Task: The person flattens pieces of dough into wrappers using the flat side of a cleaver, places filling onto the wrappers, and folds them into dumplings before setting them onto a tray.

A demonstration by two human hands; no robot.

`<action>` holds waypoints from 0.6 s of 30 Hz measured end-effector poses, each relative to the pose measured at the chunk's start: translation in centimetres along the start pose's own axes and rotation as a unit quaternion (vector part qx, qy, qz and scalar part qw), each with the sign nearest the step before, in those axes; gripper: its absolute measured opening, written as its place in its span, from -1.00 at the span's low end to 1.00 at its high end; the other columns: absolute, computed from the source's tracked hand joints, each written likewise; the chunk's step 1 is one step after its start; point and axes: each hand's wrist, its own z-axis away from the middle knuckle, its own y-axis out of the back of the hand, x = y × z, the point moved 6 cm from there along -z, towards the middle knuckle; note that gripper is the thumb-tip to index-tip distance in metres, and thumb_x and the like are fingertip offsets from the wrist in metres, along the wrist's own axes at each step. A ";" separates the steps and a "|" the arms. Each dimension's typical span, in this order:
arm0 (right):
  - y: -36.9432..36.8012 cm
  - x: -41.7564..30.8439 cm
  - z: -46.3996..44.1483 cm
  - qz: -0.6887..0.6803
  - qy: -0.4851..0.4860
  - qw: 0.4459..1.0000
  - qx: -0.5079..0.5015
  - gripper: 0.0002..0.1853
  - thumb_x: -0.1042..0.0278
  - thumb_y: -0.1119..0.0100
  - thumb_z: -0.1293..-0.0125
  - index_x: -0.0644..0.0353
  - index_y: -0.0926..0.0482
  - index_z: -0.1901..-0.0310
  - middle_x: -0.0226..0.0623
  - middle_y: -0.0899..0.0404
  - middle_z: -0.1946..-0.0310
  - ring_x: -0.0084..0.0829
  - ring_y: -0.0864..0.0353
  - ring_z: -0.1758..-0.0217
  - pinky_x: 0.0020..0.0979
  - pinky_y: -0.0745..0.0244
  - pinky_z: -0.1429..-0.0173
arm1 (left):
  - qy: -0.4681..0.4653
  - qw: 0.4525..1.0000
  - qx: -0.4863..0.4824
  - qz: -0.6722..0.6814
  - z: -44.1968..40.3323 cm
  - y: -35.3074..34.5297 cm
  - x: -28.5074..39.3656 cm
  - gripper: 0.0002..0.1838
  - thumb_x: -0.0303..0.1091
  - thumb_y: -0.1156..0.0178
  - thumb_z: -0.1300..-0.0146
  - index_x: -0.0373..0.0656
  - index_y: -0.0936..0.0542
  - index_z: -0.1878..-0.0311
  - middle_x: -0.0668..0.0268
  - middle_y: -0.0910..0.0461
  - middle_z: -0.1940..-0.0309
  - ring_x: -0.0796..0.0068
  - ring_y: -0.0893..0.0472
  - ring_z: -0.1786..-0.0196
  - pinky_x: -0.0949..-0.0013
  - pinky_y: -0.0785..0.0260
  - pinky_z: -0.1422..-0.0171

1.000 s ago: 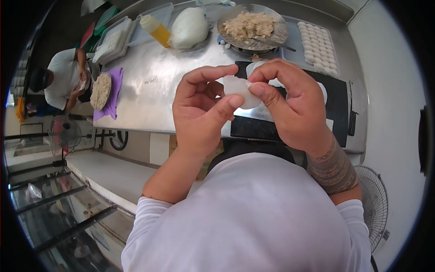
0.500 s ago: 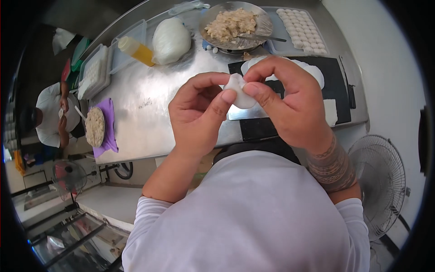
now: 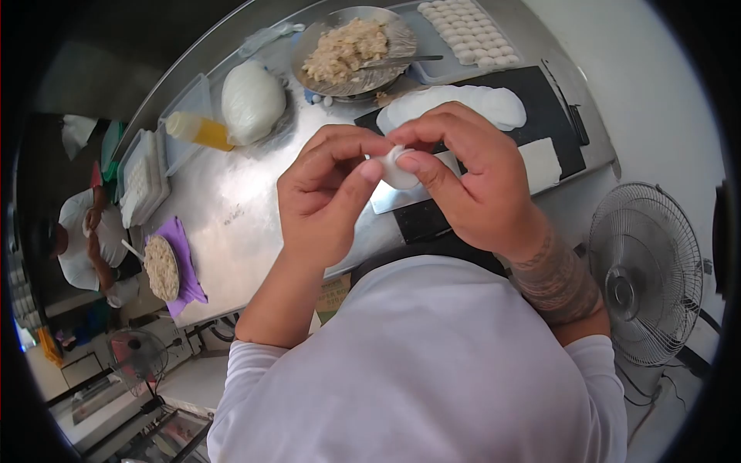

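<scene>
A small white dough wrapper (image 3: pixel 399 171), folded and gathered at its top, hangs between my hands above the steel table. My left hand (image 3: pixel 328 189) pinches its left side between thumb and fingers. On the other side my right hand (image 3: pixel 471 177) presses the upper edge with thumb and index finger. Behind my hands, a row of overlapping round white wrappers (image 3: pixel 494 106) lies on a black board (image 3: pixel 532 85). Whether filling is inside the held wrapper cannot be seen.
A metal bowl of chunky filling (image 3: pixel 347 50) holds a utensil. Beyond it stands a tray of white dumplings (image 3: pixel 467 35). Left are a white bag (image 3: pixel 253 102), a yellow bottle (image 3: pixel 199 131) and a bowl on purple cloth (image 3: pixel 181 270). A co-worker (image 3: pixel 89 239) stands far left.
The wrapper has gone from a spread sheet to a smaller, gathered shape, and my fingers have come closer together. The camera view has turned, so the table appears tilted.
</scene>
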 end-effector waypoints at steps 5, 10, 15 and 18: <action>3.4 1.5 0.9 0.119 0.087 0.988 0.049 -0.92 0.44 -0.38 -0.34 0.18 -0.67 0.19 -0.33 -0.62 0.28 -0.22 -0.57 0.23 -0.24 -0.45 -0.06 | 0.220 0.963 0.051 0.146 -1.2 -2.8 -3.7 -0.59 -0.27 -0.15 -0.60 -0.33 -0.58 -0.35 0.14 -0.63 -0.17 0.30 -0.69 -0.11 0.26 -0.54 -0.21; 7.0 4.9 3.0 0.203 0.107 0.972 -0.054 -0.63 0.20 -0.44 -0.32 0.19 -0.69 -0.07 -0.21 -0.63 -0.05 -0.14 -0.58 -0.02 -0.18 -0.46 -0.21 | 0.371 0.842 -0.060 0.386 -2.3 -8.1 -9.0 -0.54 -0.22 -0.04 -0.62 -0.34 -0.51 -0.39 0.08 -0.63 -0.22 0.22 -0.70 -0.18 0.17 -0.60 -0.27; 13.8 10.2 6.5 0.077 -0.019 0.997 -0.014 -0.15 -0.11 -0.50 -0.26 0.17 -0.50 -0.50 -0.06 -0.35 -0.54 -0.04 -0.41 -0.51 -0.11 -0.35 -0.53 | 0.344 0.890 -0.044 0.296 -5.6 -10.2 -11.8 -0.60 -0.37 -0.07 -0.56 -0.35 -0.54 -0.36 0.12 -0.65 -0.21 0.30 -0.69 -0.21 0.20 -0.58 -0.35; 18.3 15.3 11.6 0.092 -0.133 0.985 0.064 -0.30 0.20 -0.46 -0.39 0.15 -0.48 -0.52 -0.08 -0.48 -0.45 -0.23 -0.52 -0.43 -0.24 -0.48 -0.41 | 0.335 0.915 -0.019 0.223 -6.8 -11.2 -12.9 -0.58 -0.44 -0.20 -0.49 -0.33 -0.56 -0.36 0.16 -0.66 -0.23 0.30 -0.69 -0.23 0.26 -0.57 -0.37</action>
